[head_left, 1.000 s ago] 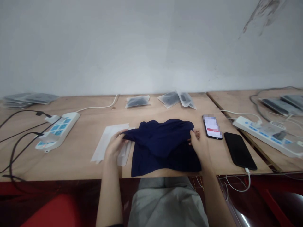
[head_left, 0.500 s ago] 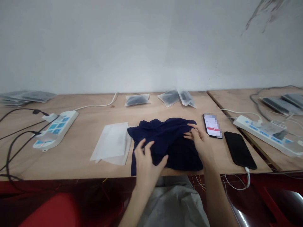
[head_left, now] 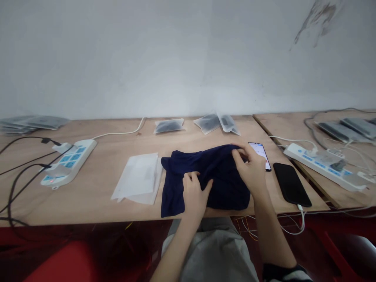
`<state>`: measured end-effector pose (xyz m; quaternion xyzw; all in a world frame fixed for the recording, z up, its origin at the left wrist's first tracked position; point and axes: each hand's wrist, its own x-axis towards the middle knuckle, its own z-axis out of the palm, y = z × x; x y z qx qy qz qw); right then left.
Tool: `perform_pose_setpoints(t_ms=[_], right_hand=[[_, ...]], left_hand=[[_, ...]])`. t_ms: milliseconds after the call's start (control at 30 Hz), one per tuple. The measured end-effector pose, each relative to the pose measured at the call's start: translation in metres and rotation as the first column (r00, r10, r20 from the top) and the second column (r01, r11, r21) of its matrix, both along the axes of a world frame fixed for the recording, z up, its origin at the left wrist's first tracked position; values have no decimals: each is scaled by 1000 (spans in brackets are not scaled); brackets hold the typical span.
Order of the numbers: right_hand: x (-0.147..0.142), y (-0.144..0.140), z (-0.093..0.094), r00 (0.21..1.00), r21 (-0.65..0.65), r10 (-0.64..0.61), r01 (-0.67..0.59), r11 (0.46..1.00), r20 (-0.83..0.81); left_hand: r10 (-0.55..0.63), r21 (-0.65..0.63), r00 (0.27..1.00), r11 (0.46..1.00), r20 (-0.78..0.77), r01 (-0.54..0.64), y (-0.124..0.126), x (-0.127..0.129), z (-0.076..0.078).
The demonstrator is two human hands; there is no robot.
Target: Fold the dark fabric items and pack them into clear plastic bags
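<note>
A dark navy garment (head_left: 176,172) lies crumpled on the wooden table (head_left: 96,196), near the front edge. My left hand (head_left: 194,196) rests on the garment's middle and pinches a fold of the cloth with curled fingers. My right hand (head_left: 249,164) grips the garment's far right corner. A stack of clear plastic bags (head_left: 138,178) lies flat just left of the garment.
A lit phone (head_left: 261,152) and a black phone (head_left: 291,184) on a charging cable lie right of the garment. Power strips sit at the left (head_left: 69,162) and right (head_left: 320,164). Packed bags (head_left: 217,122) lie along the wall. A second table (head_left: 296,125) adjoins on the right.
My left hand left the garment's left edge, crossed to its middle and closed on a fold. My right hand shifted up to the far right corner. The cloth is bunched tighter.
</note>
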<state>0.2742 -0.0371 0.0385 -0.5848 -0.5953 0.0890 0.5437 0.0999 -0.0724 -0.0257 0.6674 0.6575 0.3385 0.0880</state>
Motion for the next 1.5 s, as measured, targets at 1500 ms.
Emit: perform_pose_setpoints(t_ms=[1500], right_hand=[[12,22,-117,798,-408,232,19,913,556]], left_hand=[[-255,-115,910,966,-325,230,28,-73,-37]])
